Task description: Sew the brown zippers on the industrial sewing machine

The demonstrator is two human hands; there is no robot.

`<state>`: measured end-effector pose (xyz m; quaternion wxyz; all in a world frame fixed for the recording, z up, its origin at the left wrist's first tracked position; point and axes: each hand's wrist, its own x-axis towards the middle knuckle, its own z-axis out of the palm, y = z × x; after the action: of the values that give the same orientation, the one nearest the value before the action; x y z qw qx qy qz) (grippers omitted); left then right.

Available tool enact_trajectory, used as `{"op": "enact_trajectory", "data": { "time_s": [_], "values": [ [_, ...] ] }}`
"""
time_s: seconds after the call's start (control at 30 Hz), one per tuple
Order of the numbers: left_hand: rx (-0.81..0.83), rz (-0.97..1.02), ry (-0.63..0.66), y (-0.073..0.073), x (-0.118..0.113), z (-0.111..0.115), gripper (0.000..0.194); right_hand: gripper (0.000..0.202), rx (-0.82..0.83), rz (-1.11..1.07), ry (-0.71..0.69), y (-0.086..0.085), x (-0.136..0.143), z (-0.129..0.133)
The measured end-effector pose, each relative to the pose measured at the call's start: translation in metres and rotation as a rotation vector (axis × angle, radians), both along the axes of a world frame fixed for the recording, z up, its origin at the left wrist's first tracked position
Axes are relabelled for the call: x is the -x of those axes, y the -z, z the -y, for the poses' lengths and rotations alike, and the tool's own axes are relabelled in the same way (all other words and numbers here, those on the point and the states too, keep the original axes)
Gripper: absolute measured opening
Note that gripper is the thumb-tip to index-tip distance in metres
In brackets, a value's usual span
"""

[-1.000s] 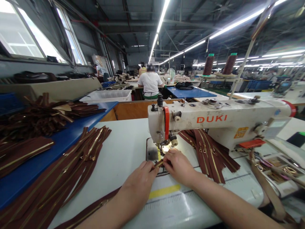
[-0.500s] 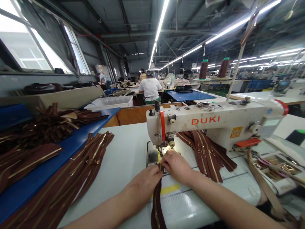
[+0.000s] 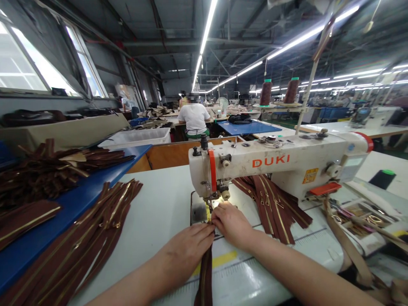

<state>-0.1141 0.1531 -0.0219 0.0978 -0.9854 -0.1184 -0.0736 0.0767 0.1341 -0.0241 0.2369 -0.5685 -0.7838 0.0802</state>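
Observation:
A brown zipper (image 3: 205,272) with metal teeth runs up from the front edge of the sewing machine's bed to the needle area. My left hand (image 3: 191,244) lies over it, fingers together, holding it down just in front of the presser foot. My right hand (image 3: 232,223) is closed, its fingertips pinching the zipper's upper end beside the foot. Both hands hide that end. Above them is the white sewing machine (image 3: 236,163) marked DUKI, its lamp lit. Behind my right hand, under the machine arm, lie several brown zippers (image 3: 270,208).
A bundle of brown zippers (image 3: 92,233) hangs across the left of the table, partly on a blue surface (image 3: 127,163). A parts tray (image 3: 360,225) with metal rings stands at right. Thread cones (image 3: 265,93) stand behind the machine. A person in white (image 3: 194,118) sits ahead.
The view has shifted slightly, moving the scene left. My left hand's fingers have flattened and stretched further over the zipper. My right hand stays at the presser foot, pinching.

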Motion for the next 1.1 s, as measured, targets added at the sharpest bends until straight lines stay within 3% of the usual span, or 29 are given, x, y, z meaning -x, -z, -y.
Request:
{"op": "enact_trajectory", "data": {
  "time_s": [0.23,0.37,0.57,0.8,1.1],
  "values": [
    [-0.065,0.012,0.019,0.01,0.001,0.0,0.046,0.014,0.006,-0.085,0.03,0.002,-0.006,-0.001],
    [-0.071,0.063,-0.058,0.014,-0.001,0.003,0.044,0.016,-0.048,-0.145,-0.086,0.001,-0.013,0.015],
    [-0.015,0.09,-0.164,0.008,-0.012,0.006,0.034,0.017,-0.131,0.006,-0.288,-0.003,-0.016,0.034],
    [0.014,0.031,-0.215,0.008,-0.015,0.005,0.037,0.016,-0.191,0.21,-0.296,-0.001,-0.013,0.033],
    [-0.052,-0.057,-0.208,0.009,-0.014,0.006,0.045,0.008,-0.226,0.306,-0.314,0.0,-0.012,0.035]
  ]
}}
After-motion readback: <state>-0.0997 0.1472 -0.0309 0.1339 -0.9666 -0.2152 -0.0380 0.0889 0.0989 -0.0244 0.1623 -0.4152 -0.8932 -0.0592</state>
